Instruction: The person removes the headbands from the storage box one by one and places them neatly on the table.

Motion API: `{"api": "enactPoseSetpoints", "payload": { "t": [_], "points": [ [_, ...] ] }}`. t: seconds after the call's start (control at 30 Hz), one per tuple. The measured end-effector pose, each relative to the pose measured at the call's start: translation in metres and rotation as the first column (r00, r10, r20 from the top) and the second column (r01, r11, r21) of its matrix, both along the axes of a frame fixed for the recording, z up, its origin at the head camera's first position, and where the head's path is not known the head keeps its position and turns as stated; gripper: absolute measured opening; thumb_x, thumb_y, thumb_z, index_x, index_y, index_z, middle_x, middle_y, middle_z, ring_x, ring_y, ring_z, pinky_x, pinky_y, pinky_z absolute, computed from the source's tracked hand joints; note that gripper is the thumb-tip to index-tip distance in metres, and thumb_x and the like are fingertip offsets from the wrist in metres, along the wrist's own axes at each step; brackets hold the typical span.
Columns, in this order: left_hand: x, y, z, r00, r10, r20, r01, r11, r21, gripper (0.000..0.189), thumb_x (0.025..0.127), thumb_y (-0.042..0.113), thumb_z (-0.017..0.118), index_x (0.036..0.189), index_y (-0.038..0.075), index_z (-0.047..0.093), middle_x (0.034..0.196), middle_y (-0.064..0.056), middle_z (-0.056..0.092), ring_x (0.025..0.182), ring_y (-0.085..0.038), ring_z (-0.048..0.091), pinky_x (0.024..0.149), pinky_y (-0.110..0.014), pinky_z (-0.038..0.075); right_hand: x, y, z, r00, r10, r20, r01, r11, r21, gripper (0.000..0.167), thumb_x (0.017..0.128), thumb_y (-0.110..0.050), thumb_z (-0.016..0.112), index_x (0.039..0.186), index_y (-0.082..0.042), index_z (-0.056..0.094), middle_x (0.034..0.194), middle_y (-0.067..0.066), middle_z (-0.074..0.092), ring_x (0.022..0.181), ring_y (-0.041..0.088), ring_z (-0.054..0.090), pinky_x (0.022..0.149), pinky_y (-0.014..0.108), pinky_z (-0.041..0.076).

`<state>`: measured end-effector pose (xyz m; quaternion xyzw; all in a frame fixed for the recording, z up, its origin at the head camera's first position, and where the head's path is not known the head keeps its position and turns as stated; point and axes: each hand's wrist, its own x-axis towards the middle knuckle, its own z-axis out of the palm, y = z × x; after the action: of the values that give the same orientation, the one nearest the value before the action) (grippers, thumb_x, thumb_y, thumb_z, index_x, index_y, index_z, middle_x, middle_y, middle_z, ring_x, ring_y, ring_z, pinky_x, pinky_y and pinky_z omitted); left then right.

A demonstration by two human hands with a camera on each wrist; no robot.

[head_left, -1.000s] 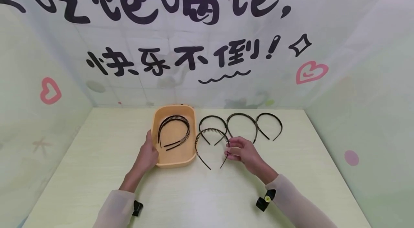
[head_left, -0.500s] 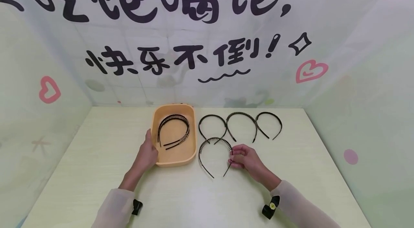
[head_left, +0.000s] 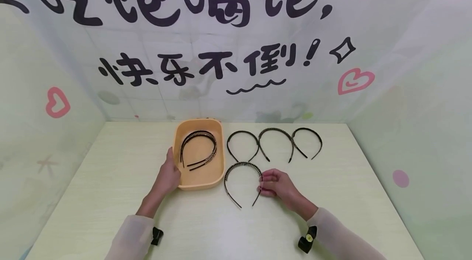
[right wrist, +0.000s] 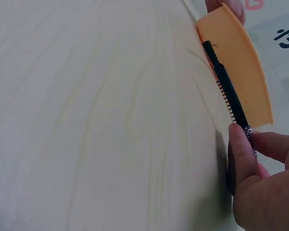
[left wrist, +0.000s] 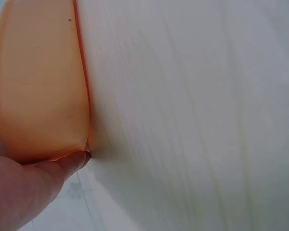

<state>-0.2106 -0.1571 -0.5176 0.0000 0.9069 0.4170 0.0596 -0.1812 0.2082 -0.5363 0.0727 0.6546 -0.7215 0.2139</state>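
My right hand [head_left: 282, 188] pinches one side of a dark toothed headband [head_left: 243, 164] between thumb and fingers, over the table in front of the other headbands. In the right wrist view this headband [right wrist: 229, 91] appears edge-on, with its row of teeth and a glittery part at the fingertips. My left hand [head_left: 169, 176] holds the front left corner of an orange plastic box [head_left: 200, 186], and its fingers lie along the box's lower edge in the left wrist view. Dark headbands [head_left: 199, 133] lie nested together inside the box, with their ends toward the lower left.
Three more headbands rest in a row right of the box: a thin left one [head_left: 242, 132], a larger patterned middle one [head_left: 275, 130] and a right one [head_left: 313, 131]. Behind the pale table [head_left: 228, 231] rises a printed wall [head_left: 206, 104]; side walls enclose it.
My right hand has drawn the headband toward me, off its overlap with the left headband in the row, then slightly left. The left hand and the box have stayed put.
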Motion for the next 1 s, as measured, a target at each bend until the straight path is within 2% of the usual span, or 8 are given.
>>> {"api": "enactPoseSetpoints", "payload": {
  "t": [0.2, 0.4, 0.57, 0.83, 1.0],
  "points": [
    [0.000, 0.000, 0.001, 1.000, 0.004, 0.007, -0.004, 1.000, -0.004, 0.071, 0.091, -0.008, 0.026, 0.154, -0.007, -0.006, 0.150, -0.041, 0.028, 0.114, -0.041, 0.052, 0.084, -0.047, 0.047, 0.001, 0.000, 0.001, 1.000, 0.002, -0.022, -0.001, 0.998, 0.064, 0.032, 0.091, 0.005, 0.063, 0.121, 0.014, 0.053, 0.098, 0.015, 0.068, 0.084, 0.023, 0.072, 0.077, 0.034, 0.058],
    [0.000, -0.001, 0.001, 1.000, 0.006, 0.011, -0.006, 1.000, -0.005, 0.072, 0.090, -0.009, 0.027, 0.155, -0.006, -0.005, 0.148, -0.042, 0.031, 0.110, -0.041, 0.054, 0.076, -0.042, 0.049, 0.002, -0.001, 0.010, 0.997, 0.018, -0.071, -0.007, 0.988, 0.153, 0.029, 0.093, 0.002, 0.062, 0.118, 0.016, 0.057, 0.097, 0.018, 0.070, 0.081, 0.021, 0.072, 0.075, 0.033, 0.059],
    [0.000, 0.000, 0.002, 1.000, 0.006, 0.010, -0.006, 1.000, -0.004, 0.073, 0.090, -0.010, 0.027, 0.155, -0.005, -0.005, 0.149, -0.041, 0.030, 0.111, -0.041, 0.054, 0.078, -0.043, 0.049, 0.003, -0.002, 0.013, 0.996, 0.032, -0.082, -0.014, 0.977, 0.211, 0.025, 0.093, 0.001, 0.062, 0.113, 0.015, 0.060, 0.093, 0.018, 0.071, 0.076, 0.017, 0.071, 0.074, 0.033, 0.059],
    [0.001, 0.001, 0.003, 1.000, 0.005, 0.011, -0.005, 1.000, -0.001, 0.072, 0.091, -0.010, 0.025, 0.155, -0.004, -0.006, 0.151, -0.040, 0.027, 0.122, -0.043, 0.049, 0.088, -0.049, 0.046, 0.005, -0.004, 0.016, 0.991, 0.073, -0.114, -0.026, 0.929, 0.369, 0.020, 0.094, -0.004, 0.062, 0.105, 0.010, 0.069, 0.087, 0.019, 0.073, 0.076, 0.022, 0.072, 0.072, 0.037, 0.059],
    [0.001, 0.000, 0.004, 1.000, 0.002, 0.006, -0.002, 1.000, 0.001, 0.072, 0.090, -0.010, 0.025, 0.155, -0.005, -0.006, 0.151, -0.040, 0.026, 0.122, -0.043, 0.049, 0.089, -0.050, 0.045, 0.005, -0.004, 0.017, 0.982, 0.108, -0.155, -0.028, 0.893, 0.448, 0.015, 0.094, -0.005, 0.063, 0.098, 0.006, 0.073, 0.082, 0.014, 0.073, 0.071, 0.022, 0.071, 0.067, 0.035, 0.059]
  ]
}}
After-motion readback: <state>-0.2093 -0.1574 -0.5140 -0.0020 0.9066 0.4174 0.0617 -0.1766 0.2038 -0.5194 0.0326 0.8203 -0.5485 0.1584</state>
